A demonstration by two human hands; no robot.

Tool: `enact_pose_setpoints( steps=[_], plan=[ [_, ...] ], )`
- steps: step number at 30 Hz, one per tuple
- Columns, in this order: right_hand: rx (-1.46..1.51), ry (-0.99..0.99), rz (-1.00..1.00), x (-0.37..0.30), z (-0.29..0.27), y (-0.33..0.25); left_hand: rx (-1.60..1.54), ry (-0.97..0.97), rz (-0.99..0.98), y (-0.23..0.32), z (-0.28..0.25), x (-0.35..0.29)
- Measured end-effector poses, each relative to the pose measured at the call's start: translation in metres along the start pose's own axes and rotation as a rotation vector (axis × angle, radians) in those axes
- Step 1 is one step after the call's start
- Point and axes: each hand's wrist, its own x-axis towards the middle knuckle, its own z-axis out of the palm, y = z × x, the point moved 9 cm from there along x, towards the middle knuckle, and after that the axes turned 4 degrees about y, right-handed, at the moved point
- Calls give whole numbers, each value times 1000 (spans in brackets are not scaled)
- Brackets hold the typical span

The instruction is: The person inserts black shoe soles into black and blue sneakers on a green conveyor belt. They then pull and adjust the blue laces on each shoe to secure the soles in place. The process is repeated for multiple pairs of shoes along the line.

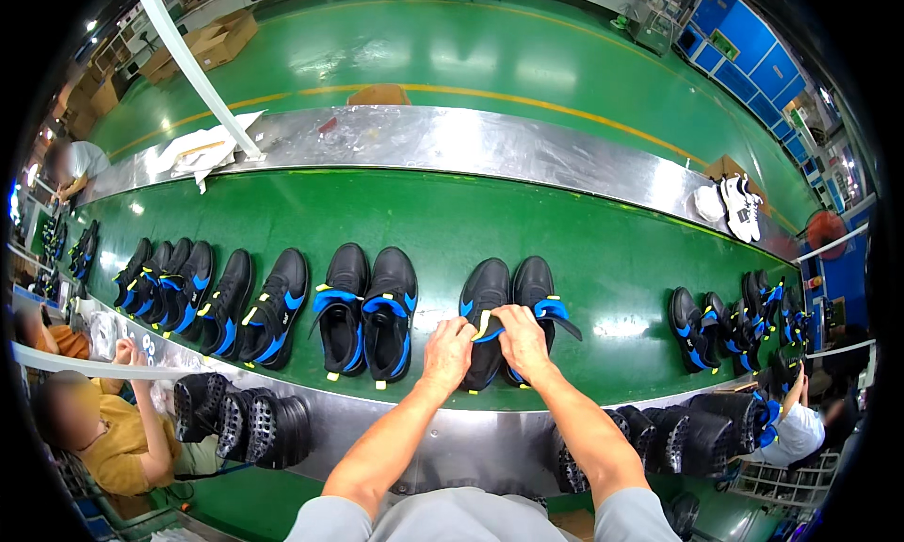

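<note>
Straight ahead of me a pair of black shoes with blue and yellow trim lies on the green belt (433,203), toes pointing away. My left hand (446,355) and my right hand (523,342) are both closed at the opening of the left shoe (486,283). Between their fingers runs a yellow and blue strap (487,329); the fingertips partly hide it. The right shoe (534,280) stands close beside it, its blue-lined strap (561,314) hanging loose to the right. My right wrist covers part of that shoe.
Left along the belt stand another pair of shoes (389,278) and several more. More shoes (692,330) cluster at the right. Dark soled shoes (278,429) line the near metal ledge. White shoes (740,208) sit on the far ledge (424,132). People work at left (122,420) and right (800,424).
</note>
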Motion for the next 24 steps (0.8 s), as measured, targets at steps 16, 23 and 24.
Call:
enact_pose_setpoints(
  steps=[16, 23, 24],
  plan=[
    [344, 236, 588, -26, -7, 70, 271, -191, 460, 44, 12, 25],
    [307, 153, 612, -25, 6, 69, 590, -420, 711, 53, 28, 0],
    [275, 149, 595, -25, 9, 73, 662, -416, 737, 57, 31, -3]
  ],
)
